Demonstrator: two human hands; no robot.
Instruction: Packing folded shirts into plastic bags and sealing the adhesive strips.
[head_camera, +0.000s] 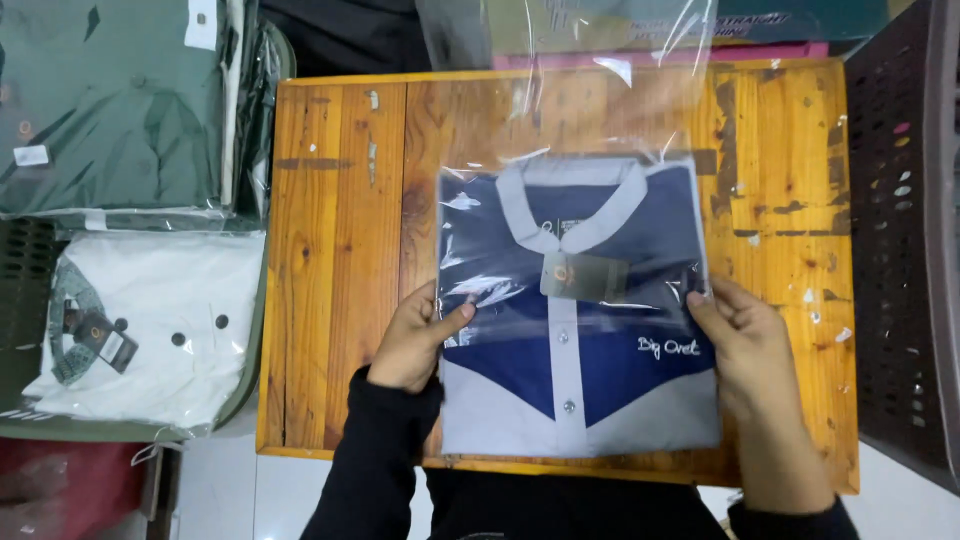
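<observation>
Left hand (415, 340) and right hand (745, 345) pinch bagged folded shirt (575, 340) at 9 and 3; bare wooden table (340, 260) toward 9.

A wooden desk (330, 250) with worn, orange-brown planks fills the middle of the view, its varnish flaked in dark patches near the right edge. To its left lies a stack of bagged dark green garments (110, 105), and below it a folded white shirt (165, 335) with dark buttons and a patterned collar, also in clear wrap, resting on a green tray. A red package (60, 490) sits at the bottom left corner. A dark perforated plastic crate (900, 250) stands along the right side. Beyond the far edge of the desk lie flat pink and teal packages (700, 35).
</observation>
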